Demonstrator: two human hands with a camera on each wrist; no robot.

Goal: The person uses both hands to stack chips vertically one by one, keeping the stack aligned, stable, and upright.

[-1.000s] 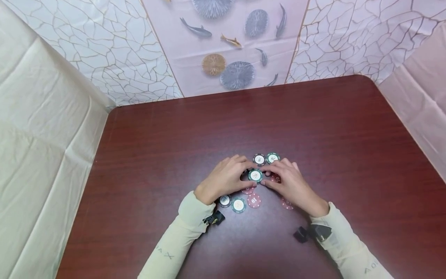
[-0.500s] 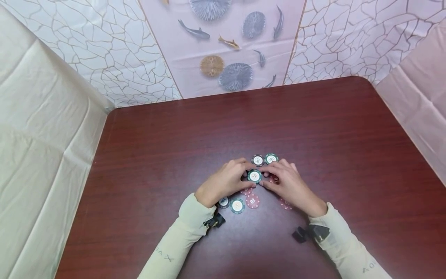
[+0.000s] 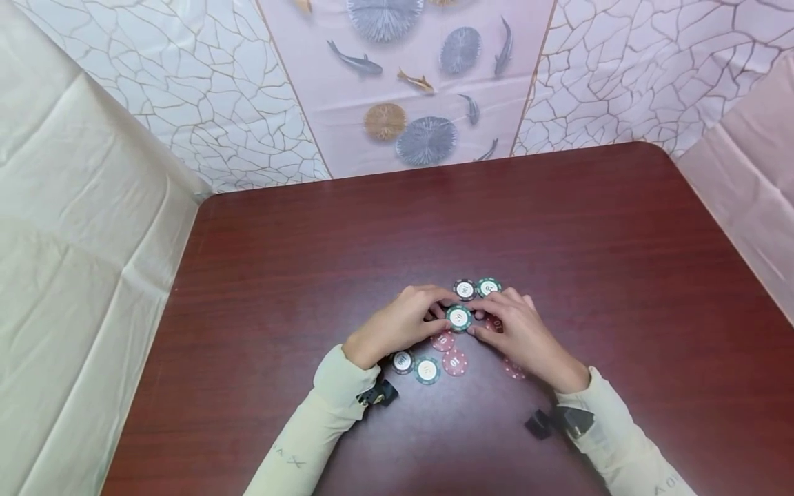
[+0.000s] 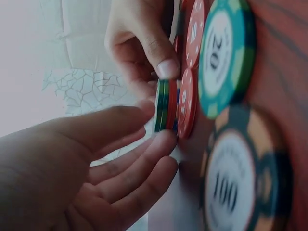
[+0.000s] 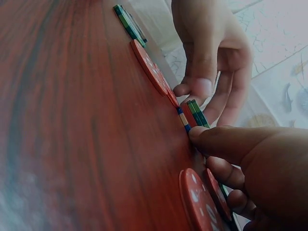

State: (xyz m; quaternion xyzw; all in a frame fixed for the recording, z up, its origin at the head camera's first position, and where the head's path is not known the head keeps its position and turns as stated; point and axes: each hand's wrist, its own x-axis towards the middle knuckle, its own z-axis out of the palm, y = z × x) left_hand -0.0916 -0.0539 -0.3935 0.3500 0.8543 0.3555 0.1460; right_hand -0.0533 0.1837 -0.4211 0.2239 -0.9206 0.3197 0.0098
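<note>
A small stack of poker chips (image 3: 459,317), green on top with red and blue-and-beige below, stands between the two hands. My left hand (image 3: 397,324) curls thumb and fingers about its left side; in the left wrist view a fingertip meets the stack's edge and the thumb (image 4: 139,111) lies beside the green chips. From the right, my right hand (image 3: 521,334) holds the stack, its thumb (image 5: 199,136) against the lower edge in the right wrist view. Red chips (image 3: 443,340) lie close by on the left, and another red chip (image 3: 494,324) is partly under the right hand.
On the brown table (image 3: 310,248), a black chip (image 3: 464,289) and a green chip (image 3: 489,287) lie beyond the stack. Nearer me are a black chip (image 3: 402,362), a green chip (image 3: 427,370), a red chip (image 3: 455,362) and a partly covered red chip (image 3: 513,368).
The left thumb has drawn back slightly to the left along the stack's near side. The right hand stays about the stack. The head view has shifted a little.
</note>
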